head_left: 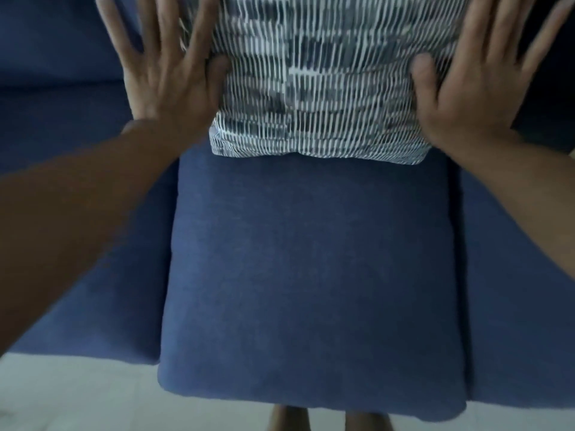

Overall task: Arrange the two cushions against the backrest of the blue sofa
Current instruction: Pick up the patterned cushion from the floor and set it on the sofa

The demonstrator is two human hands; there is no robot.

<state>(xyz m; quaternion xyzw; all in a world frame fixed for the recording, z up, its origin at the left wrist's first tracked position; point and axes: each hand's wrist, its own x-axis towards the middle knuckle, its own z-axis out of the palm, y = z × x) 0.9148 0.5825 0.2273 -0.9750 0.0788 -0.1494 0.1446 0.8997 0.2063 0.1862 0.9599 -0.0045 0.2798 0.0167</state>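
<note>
While most of the frame is filled by it, the blue sofa is listed first: plain blue fabric, seat running from the lower edge up to the dim backrest at the top. One blue seat pad, centre of the frame, squarish, its front edge overhanging pale floor at the bottom. One patterned cushion, upper centre, white dashes on grey-blue, standing on the rear of the seat pad with its lower seam touching the pad; its top runs out of the frame, so whether it touches the backrest cannot be told. Only this one cushion is in view. Left hand, upper left, fingers spread wide, palm laid flat along the cushion's left side, thumb pressing into the patterned cloth; forearm reaching in from the lower left. Right hand, upper right, likewise spread and flat against the cushion's right side, thumb dug into the fabric; forearm entering from the right edge. Both hands are well apart, with the cushion pressed between them. Two bare feet, bottom centre, partly visible below the seat pad's front edge. Slight motion blur throughout.
</note>
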